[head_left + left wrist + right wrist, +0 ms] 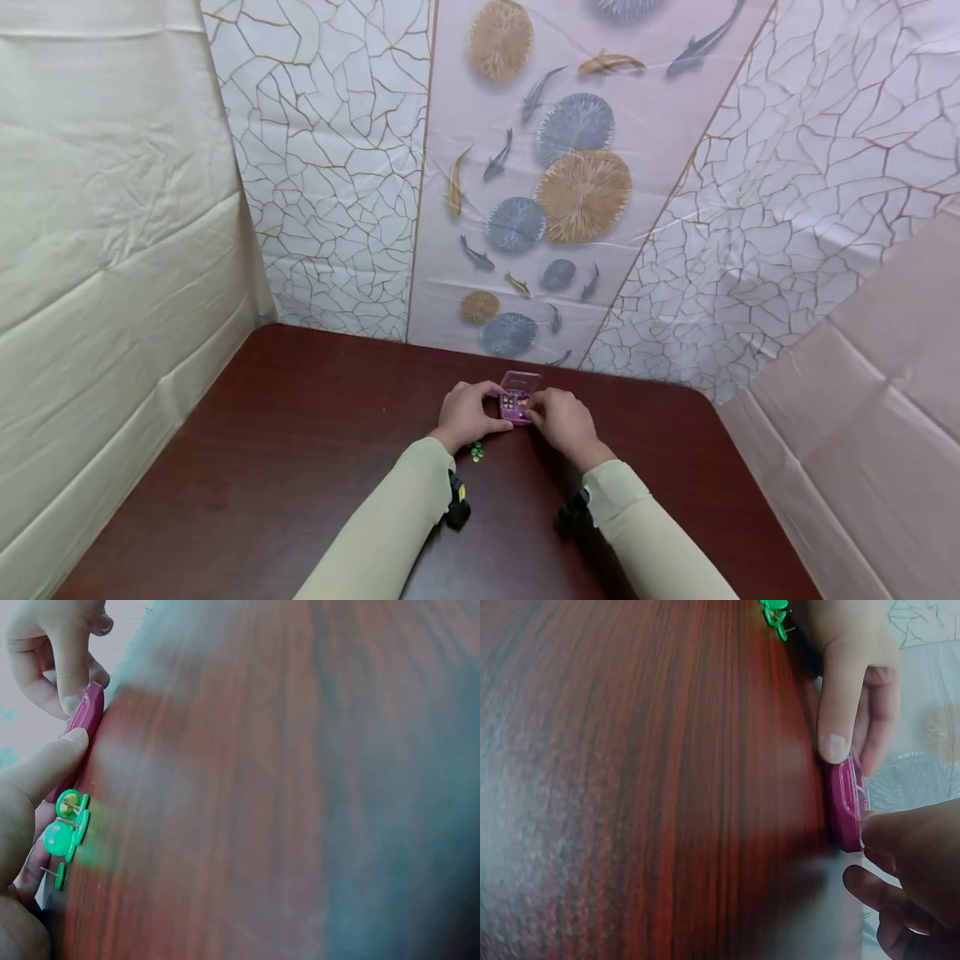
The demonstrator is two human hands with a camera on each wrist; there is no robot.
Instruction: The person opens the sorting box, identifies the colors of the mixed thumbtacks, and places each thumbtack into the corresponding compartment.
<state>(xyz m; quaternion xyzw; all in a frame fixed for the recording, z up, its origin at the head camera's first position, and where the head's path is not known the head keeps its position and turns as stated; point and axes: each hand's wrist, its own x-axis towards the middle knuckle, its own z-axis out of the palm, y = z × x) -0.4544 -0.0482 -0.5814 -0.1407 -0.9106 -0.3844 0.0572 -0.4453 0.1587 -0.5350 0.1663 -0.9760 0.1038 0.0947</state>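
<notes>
A small pink-purple case (516, 419) with its clear lid (521, 381) raised stands near the table's far edge. Small gold and pale pieces, too small to make out, lie in its compartments. My left hand (465, 414) grips the case from the left, the thumb on its front edge. At the right side, the fingertips of my right hand (564, 421) reach into the case's front right part; whether they pinch something is hidden. Several green thumbtacks (66, 832) lie on the table beside my left wrist, some with their pins showing.
The dark red-brown wooden table (300, 467) has rounded far corners. Directly behind it hangs a patterned cloth (517, 275) with fish and round leaf shapes. Plain pale cloths (112, 250) hang along the sides. A black device (457, 504) is strapped to my left wrist.
</notes>
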